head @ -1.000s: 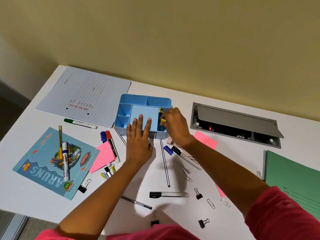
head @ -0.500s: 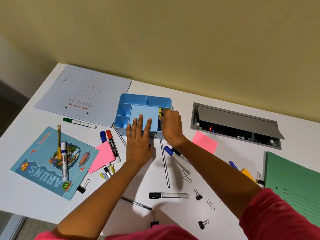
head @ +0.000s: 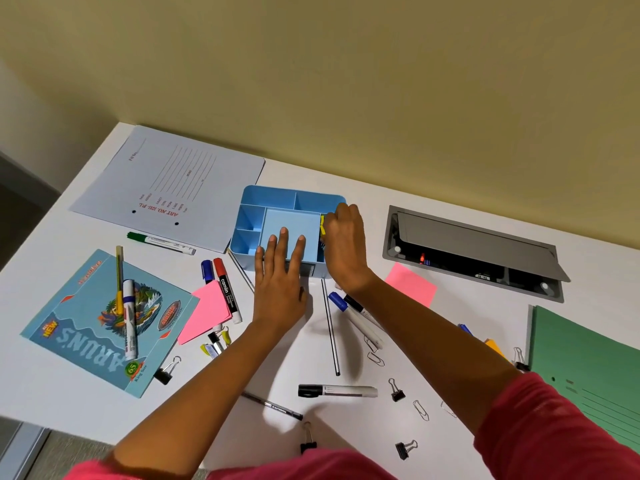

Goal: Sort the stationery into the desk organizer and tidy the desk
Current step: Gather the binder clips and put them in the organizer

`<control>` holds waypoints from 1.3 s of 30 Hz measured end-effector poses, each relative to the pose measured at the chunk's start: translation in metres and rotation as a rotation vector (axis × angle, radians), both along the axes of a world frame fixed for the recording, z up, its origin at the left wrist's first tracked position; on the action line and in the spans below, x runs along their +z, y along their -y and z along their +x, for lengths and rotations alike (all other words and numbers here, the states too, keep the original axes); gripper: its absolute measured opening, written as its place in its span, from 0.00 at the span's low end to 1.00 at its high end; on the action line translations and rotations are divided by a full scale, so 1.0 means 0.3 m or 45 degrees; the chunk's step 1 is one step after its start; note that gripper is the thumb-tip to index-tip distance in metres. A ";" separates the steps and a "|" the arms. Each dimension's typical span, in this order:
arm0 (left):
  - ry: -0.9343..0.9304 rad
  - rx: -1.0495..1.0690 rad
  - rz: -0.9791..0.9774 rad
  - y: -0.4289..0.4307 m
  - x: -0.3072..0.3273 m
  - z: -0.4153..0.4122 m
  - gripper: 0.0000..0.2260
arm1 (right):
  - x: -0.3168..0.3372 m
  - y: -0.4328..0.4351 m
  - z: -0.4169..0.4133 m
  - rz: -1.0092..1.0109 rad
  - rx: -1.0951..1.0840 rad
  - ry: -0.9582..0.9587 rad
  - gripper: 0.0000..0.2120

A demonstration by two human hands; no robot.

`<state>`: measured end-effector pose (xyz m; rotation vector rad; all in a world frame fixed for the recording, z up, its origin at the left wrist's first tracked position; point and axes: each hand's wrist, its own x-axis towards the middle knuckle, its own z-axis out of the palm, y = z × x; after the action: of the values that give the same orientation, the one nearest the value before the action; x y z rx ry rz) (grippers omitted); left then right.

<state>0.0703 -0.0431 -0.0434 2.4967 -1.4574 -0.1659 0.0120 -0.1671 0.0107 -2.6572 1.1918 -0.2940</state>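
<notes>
The light-blue desk organizer (head: 270, 194) stands at the back middle of the white desk. My left hand (head: 278, 282) rests flat on its front, straight fingers on the square middle section. My right hand (head: 344, 244) is at the organizer's right slot, fingers curled onto a yellow marker (head: 322, 225) that stands in the slot. Loose on the desk lie a black marker (head: 337, 390), a red marker (head: 227, 289), a green marker (head: 161, 241), a blue-capped marker (head: 337, 301), a thin pen (head: 330, 327), binder clips (head: 396, 391) and paper clips (head: 420, 410).
A grey folder (head: 166, 185) lies back left, and a blue notebook (head: 86, 327) with two pens on it lies front left. Pink sticky pads (head: 206, 311) (head: 410, 284) flank my arms. An open cable box (head: 474, 251) and a green folder (head: 588, 375) are at right.
My right hand has moved from the front corner of the organizer back along its right slot, taking the yellow marker into the slot. My left hand has stayed put.
</notes>
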 end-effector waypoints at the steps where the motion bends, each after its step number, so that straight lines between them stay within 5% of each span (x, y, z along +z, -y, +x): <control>1: -0.002 -0.001 -0.004 0.000 0.001 -0.001 0.40 | -0.009 0.007 0.001 -0.029 -0.018 0.012 0.15; 11: -0.004 0.007 -0.003 0.001 -0.002 -0.002 0.39 | -0.028 0.039 -0.014 0.047 0.094 -0.026 0.20; 19: -0.016 -0.013 0.008 -0.003 -0.003 0.004 0.41 | -0.003 0.023 -0.068 0.225 -0.100 0.324 0.17; 28: -0.064 -0.034 -0.274 -0.128 0.048 -0.033 0.35 | -0.028 -0.031 -0.126 0.203 -0.153 0.393 0.10; 36: -0.118 0.318 -0.273 -0.423 0.002 -0.036 0.12 | -0.068 -0.155 -0.137 0.162 0.068 0.376 0.09; 39: -0.217 0.645 -0.195 -0.499 -0.009 -0.017 0.08 | -0.081 -0.240 -0.136 0.133 0.171 0.412 0.09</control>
<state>0.0651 0.1065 -0.0462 2.5570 -0.7135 -0.1597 -0.0288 -0.0952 -0.0136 -2.4644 0.8989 -0.5936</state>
